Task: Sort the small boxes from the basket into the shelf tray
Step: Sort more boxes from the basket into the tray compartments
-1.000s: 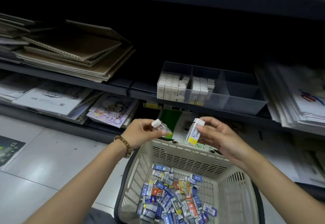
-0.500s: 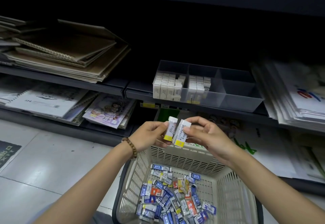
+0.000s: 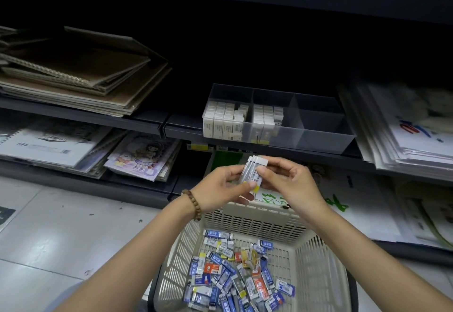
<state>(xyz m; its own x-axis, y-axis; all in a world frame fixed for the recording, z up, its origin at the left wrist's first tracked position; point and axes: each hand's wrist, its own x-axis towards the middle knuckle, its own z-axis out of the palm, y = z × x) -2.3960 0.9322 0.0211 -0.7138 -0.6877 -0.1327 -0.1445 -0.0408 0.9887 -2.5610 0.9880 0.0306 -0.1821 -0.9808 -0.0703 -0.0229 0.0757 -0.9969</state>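
Above the far rim of the basket [image 3: 250, 223], the left hand [image 3: 220, 190] and the right hand [image 3: 293, 185] together pinch a small bundle of white boxes [image 3: 253, 170] with yellow ends. Beyond them on the shelf [image 3: 181, 125], the tray [image 3: 321, 140] has its left compartment packed with white boxes, its middle one partly filled and its right one showing none. The sorting looks begun but far from done, since a heap of loose boxes [image 3: 232, 280], mostly blue with some orange and yellow, lies in the basket.
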